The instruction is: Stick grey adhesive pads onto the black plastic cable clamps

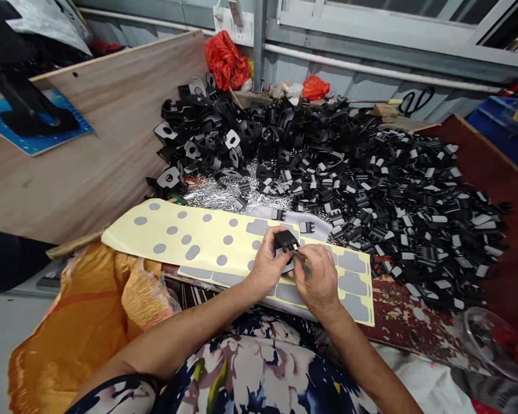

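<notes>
My left hand (268,265) is closed around a small black plastic clip (285,240), held just above a pale yellow backing sheet (190,241) dotted with grey stickers. My right hand (318,279) pinches beside the clip, its fingertips against the clip's underside where a grey sticker (305,263) shows; I cannot tell if it is stuck on. Both hands meet over the sheet's right half, where larger grey rectangular pads lie in rows.
A big heap of black clips (397,195) covers the bench behind the sheet, with larger black brackets (207,138) at the left and shiny metal pins (224,192) between. A tilted plywood board (95,149) stands left, an orange bag (82,310) lower left, scissors (416,100) at the back.
</notes>
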`<state>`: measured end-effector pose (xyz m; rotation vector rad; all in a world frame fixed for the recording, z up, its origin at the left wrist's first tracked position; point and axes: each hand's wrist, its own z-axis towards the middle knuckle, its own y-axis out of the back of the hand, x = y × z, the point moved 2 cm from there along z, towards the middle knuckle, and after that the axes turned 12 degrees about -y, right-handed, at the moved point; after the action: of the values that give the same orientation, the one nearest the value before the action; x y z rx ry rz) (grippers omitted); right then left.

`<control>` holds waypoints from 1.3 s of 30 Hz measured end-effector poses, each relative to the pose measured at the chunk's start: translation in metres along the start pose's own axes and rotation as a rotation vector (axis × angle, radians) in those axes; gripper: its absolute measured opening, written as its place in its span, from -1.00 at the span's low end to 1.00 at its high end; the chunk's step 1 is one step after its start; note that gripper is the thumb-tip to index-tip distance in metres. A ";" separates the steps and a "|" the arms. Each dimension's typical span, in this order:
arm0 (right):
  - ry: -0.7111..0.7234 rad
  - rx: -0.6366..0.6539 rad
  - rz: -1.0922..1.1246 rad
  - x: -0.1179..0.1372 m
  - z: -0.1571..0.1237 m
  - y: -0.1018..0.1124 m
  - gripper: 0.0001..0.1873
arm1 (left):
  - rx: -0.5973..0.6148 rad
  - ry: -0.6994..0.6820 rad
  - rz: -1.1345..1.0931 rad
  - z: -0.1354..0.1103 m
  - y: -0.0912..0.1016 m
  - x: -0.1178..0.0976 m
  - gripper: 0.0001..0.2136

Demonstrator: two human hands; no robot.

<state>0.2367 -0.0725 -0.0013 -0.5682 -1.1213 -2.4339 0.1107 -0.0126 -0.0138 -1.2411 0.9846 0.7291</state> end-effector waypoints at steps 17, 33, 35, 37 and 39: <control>-0.428 0.641 0.286 -0.055 0.043 -0.017 -0.78 | 0.478 0.420 -0.055 0.012 0.033 -0.072 -0.45; -0.182 0.331 -0.339 -0.038 0.239 -0.145 -0.62 | -0.021 0.300 -0.138 0.049 0.093 -0.073 -0.58; -0.044 0.276 -0.232 -0.027 0.220 -0.124 -0.56 | -0.017 0.223 -0.124 0.050 0.097 -0.077 -0.50; 0.164 0.237 -0.045 -0.007 0.185 -0.100 -0.52 | 0.069 0.221 -0.152 0.050 0.095 -0.082 -0.37; 0.343 0.289 0.134 0.013 0.141 -0.081 -0.53 | 0.215 0.301 -0.199 0.046 0.088 -0.082 -0.27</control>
<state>0.2117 0.0836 0.0400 -0.1237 -1.2110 -2.0998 0.0079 0.0555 0.0246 -1.2582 1.1322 0.2761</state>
